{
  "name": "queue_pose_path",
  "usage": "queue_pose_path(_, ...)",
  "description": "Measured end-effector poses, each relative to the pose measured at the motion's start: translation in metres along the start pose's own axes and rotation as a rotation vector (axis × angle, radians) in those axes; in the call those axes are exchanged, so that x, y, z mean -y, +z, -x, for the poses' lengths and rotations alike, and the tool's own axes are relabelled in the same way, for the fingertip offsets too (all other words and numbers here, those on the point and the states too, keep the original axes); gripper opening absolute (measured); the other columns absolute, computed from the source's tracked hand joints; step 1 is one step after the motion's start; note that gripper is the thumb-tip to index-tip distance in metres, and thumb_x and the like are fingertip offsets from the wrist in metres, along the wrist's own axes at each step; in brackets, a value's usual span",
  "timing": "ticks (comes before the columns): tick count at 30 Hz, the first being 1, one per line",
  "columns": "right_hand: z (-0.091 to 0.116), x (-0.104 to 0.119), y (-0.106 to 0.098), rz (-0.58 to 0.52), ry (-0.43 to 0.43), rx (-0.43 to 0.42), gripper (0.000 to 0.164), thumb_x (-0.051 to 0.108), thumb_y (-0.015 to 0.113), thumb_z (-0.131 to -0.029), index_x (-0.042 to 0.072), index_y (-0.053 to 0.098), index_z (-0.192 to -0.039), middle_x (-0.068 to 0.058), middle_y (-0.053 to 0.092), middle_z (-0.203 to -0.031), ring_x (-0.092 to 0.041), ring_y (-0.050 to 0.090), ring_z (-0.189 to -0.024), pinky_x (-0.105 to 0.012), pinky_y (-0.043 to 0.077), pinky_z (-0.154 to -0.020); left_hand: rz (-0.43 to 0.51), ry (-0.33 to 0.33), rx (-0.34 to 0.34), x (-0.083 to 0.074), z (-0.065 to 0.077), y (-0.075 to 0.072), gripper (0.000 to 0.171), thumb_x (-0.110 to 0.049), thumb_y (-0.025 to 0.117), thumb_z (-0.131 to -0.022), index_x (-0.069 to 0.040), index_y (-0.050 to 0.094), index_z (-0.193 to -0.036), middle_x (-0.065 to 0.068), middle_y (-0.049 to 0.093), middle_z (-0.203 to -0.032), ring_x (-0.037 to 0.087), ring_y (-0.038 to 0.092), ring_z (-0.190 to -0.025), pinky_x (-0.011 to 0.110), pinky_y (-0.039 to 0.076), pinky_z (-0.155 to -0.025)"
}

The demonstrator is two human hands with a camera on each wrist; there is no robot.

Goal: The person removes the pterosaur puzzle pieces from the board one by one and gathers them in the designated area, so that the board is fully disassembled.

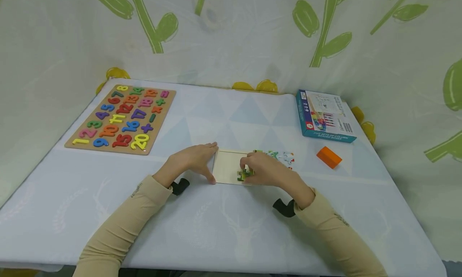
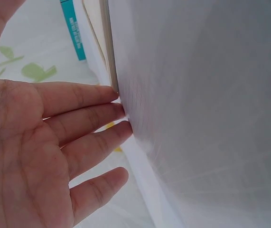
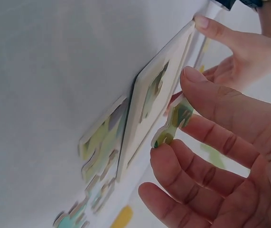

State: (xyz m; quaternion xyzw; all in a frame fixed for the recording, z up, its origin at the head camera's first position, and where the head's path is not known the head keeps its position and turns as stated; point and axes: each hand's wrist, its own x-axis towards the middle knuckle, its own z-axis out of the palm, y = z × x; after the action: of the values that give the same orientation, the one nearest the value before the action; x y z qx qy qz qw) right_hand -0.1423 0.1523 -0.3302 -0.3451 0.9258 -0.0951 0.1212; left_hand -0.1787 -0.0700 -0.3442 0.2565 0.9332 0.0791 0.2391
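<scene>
A shallow wooden puzzle tray (image 1: pixel 226 164) lies flat in the middle of the table. My left hand (image 1: pixel 195 158) rests at its left end, thumb near one corner and straight fingertips touching the edge, as the left wrist view also shows. My right hand (image 1: pixel 268 169) is over the tray's right part and pinches a green jigsaw piece (image 3: pixel 174 119) between thumb and fingers. What looks like another greenish piece (image 3: pixel 154 91) lies in the tray in the right wrist view. Loose jigsaw pieces (image 1: pixel 283 157) lie just right of the tray, partly hidden by my right hand.
At the left lies a number board (image 1: pixel 104 120) with colourful numerals and signs. A teal-edged box (image 1: pixel 326 114) lies at the back right, with an orange block (image 1: pixel 329 157) in front of it. A patterned cloth covers the table (image 1: pixel 223 237); curtains hang behind.
</scene>
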Motion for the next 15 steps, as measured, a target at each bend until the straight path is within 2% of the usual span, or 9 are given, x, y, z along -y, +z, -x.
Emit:
queue_pose_path(7, 0.01, -0.005, -0.003, -0.008, 0.039, 0.02, 0.028, 0.023, 0.081, -0.077, 0.008, 0.07, -0.099, -0.002, 0.064, -0.083, -0.012, 0.05, -0.072, -0.02, 0.046, -0.065, -0.012, 0.017, -0.008, 0.0, 0.002, -0.001, 0.109, -0.044, 0.083, -0.071, 0.002, 0.025, -0.15, 0.016, 0.019, -0.16, 0.03, 0.021, -0.148, 0.044, 0.023, -0.12)
queue_pose_path(15, 0.021, -0.016, -0.002, -0.01, 0.055, 0.007, 0.026, 0.021, 0.081, -0.076, 0.009, 0.07, -0.096, 0.0, 0.061, -0.079, -0.011, 0.049, -0.07, -0.02, 0.044, -0.062, -0.01, 0.02, -0.011, -0.001, 0.003, -0.001, 0.108, -0.043, 0.084, -0.07, 0.003, 0.026, -0.15, 0.016, 0.02, -0.16, 0.031, 0.022, -0.147, 0.044, 0.025, -0.12)
